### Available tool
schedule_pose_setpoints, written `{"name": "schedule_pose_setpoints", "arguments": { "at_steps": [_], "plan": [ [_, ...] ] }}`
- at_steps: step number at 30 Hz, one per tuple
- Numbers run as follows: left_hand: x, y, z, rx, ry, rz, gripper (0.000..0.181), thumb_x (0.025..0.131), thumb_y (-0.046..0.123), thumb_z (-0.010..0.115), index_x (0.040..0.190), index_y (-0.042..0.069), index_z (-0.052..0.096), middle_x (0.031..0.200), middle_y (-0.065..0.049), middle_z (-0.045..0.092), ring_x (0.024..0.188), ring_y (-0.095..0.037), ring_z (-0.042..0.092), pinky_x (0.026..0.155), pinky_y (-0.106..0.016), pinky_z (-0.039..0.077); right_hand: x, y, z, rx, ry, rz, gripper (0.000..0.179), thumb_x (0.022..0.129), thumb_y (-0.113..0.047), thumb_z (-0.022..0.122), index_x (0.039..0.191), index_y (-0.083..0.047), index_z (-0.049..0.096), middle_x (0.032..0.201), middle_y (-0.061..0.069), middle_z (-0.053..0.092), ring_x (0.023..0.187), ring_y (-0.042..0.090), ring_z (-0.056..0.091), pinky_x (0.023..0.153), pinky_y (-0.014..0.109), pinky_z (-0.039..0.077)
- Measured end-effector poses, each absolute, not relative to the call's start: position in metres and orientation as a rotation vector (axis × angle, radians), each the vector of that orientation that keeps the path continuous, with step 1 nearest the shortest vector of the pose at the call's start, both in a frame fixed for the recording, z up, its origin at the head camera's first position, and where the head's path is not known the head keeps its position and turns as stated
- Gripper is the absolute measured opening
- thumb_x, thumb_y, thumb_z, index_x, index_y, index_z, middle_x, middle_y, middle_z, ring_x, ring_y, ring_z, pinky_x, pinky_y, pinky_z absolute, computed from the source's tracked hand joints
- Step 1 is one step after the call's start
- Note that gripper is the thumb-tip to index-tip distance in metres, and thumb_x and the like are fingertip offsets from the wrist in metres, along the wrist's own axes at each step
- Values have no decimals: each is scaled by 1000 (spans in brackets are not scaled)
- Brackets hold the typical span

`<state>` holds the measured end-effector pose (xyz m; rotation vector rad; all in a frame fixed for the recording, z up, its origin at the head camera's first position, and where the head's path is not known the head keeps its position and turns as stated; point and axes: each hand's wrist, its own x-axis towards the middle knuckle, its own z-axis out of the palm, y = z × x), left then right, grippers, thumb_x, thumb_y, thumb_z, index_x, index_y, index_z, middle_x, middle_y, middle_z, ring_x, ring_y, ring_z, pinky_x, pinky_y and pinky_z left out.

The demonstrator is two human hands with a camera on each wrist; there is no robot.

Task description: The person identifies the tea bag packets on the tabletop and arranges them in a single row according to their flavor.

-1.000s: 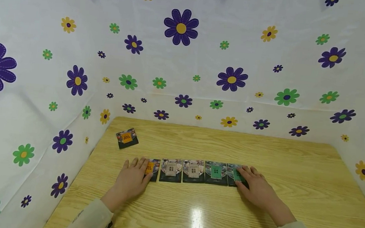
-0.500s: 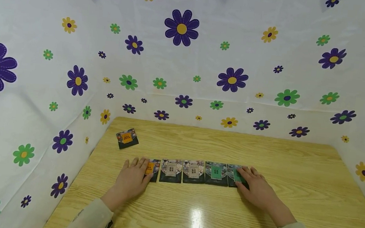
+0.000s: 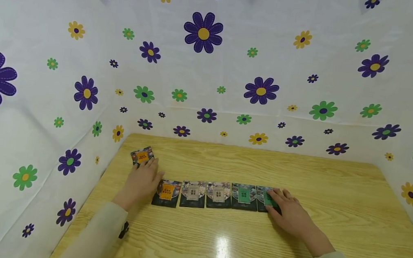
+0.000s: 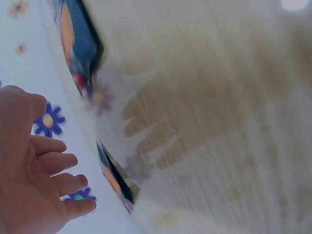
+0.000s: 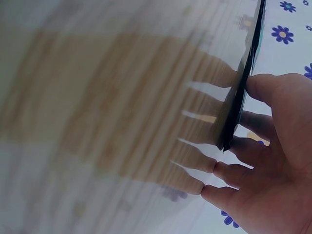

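Observation:
A row of flat, dark-bottomed packets lies across the table. From the left come a packet with an orange label (image 3: 165,201), two with beige labels, and two with green labels. Farther back, a second orange-labelled packet (image 3: 142,153) lies tilted. My left hand (image 3: 139,182) reaches over its near edge; in the left wrist view this hand (image 4: 46,170) is above the tabletop, fingers extended and spread, holding nothing. At the row's right end, my right hand (image 3: 291,213) rests on the last green-labelled packet (image 3: 263,203), straight fingers and thumb covering its right part.
The beige-labelled packets (image 3: 192,201) and the inner green-labelled packet (image 3: 244,205) lie nearly edge to edge. A flower-printed white cloth (image 3: 227,65) surrounds the wooden table (image 3: 255,248) at the back and sides. The tabletop is glossy and mirrors the hands.
My left hand has left the row's orange-labelled packet, now fully uncovered, and moved up and slightly left to the tilted packet. My right hand has stayed in place.

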<state>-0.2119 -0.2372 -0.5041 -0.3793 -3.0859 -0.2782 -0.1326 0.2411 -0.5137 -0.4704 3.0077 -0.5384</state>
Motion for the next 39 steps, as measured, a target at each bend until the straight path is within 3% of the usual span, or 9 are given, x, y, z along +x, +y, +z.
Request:
{"name": "schedule_pose_setpoints", "arguments": {
  "at_steps": [5, 13, 25, 39],
  "plan": [
    [-230, -250, -507, -278, -3141, -348, 66, 114, 39, 39, 162, -7, 32, 166, -32, 32, 150, -62, 31, 119, -79, 27, -133, 241, -514, -466, 3007, -533, 59, 105, -29, 64, 154, 0, 51, 156, 33, 49, 147, 59, 39, 112, 78, 37],
    [-249, -270, -521, -147, -3174, -374, 69, 114, 41, 35, 164, -7, 27, 167, -36, 26, 154, -62, 19, 122, -79, 17, -133, 241, -514, -469, 3010, -529, 59, 105, -29, 64, 154, 0, 51, 157, 32, 48, 147, 59, 39, 113, 77, 37],
    [-267, -291, -520, 29, -3224, -367, 78, 114, 45, 35, 164, -12, 14, 168, -38, 19, 154, -61, 18, 120, -81, 18, -132, 235, -509, -464, 3000, -533, 59, 106, -30, 65, 154, 0, 51, 157, 32, 49, 148, 58, 39, 114, 75, 37],
    [-269, -292, -524, -22, -3262, -401, 77, 114, 47, 36, 165, -8, 17, 169, -36, 17, 155, -60, 16, 121, -80, 17, -132, 240, -511, -449, 3005, -532, 59, 105, -29, 64, 154, 1, 51, 157, 32, 48, 148, 59, 38, 114, 76, 35]
  ]
}}
